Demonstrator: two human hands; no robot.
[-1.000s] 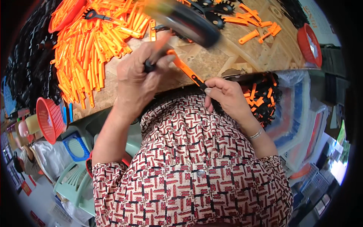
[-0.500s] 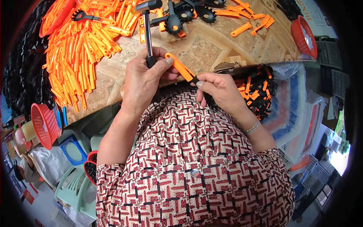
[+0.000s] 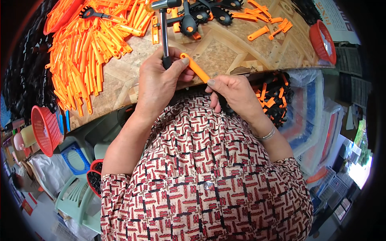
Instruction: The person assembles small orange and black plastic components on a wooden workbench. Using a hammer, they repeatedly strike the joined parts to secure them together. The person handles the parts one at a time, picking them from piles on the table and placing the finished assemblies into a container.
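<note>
My left hand (image 3: 157,80) is closed around the grip of a hammer (image 3: 164,36), whose head points away from me. Its thumb and fingers also pinch the far end of an orange plastic handle (image 3: 196,68). At the handle's near end, my right hand (image 3: 238,93) is closed where orange meets black. The black utensil part (image 3: 223,103) shows below that hand; most of it is covered, so its shape cannot be told. Beyond my hands on the table lie black pasta servers (image 3: 201,14) and a black slotted spoon (image 3: 188,25).
A large heap of orange handles (image 3: 86,60) covers the table's left side; several loose ones (image 3: 258,33) lie at the right. A red basket (image 3: 321,42) stands at the right edge, another (image 3: 46,130) at the left. Black and orange pieces (image 3: 273,98) fill a space below the table edge.
Both hands have shifted slightly, the left one to the right with the hammer. The orange handle has rolled to show a smooth face, and my right thumb now sits on its near end.
</note>
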